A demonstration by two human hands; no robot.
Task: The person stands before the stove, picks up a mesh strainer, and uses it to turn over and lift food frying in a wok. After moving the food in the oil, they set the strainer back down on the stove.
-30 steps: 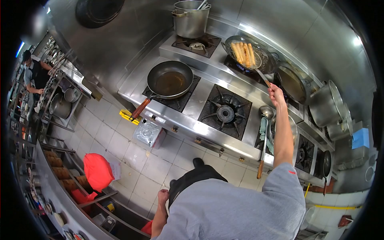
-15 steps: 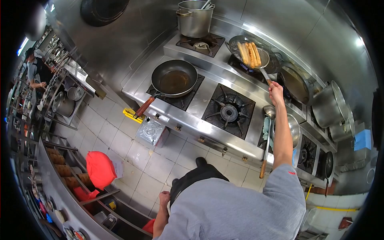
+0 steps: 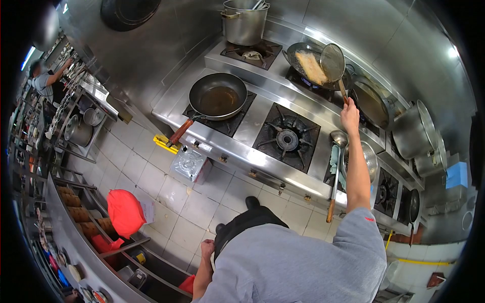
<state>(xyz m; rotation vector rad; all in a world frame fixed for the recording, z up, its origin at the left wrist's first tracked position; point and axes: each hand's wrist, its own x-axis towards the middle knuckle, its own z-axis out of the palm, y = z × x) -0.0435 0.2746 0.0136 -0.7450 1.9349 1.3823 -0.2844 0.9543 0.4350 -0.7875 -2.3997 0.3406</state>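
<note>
My right hand [image 3: 350, 117] is closed around the wooden handle of a long-handled mesh skimmer [image 3: 333, 59]. The skimmer's round basket is tilted up at the right side of a dark wok [image 3: 294, 56] on the back burner. Long golden fried sticks [image 3: 312, 67] lie side by side in bubbling oil in the wok, left of the basket. Beside my hip, my left hand [image 3: 207, 247] hangs low with its fingers curled into a fist, away from the stove.
A frying pan [image 3: 219, 96] with some oil sits on the front-left burner, its handle jutting over the edge. A ladle [image 3: 335, 174] lies right of the bare front burner [image 3: 287, 140]. Stockpots stand behind. A co-worker [image 3: 43, 81] is at far left.
The skimmer has moved off the fried sticks and turned up to the right. The sticks now lie in the oil, which bubbles around them. My left hand stays put.
</note>
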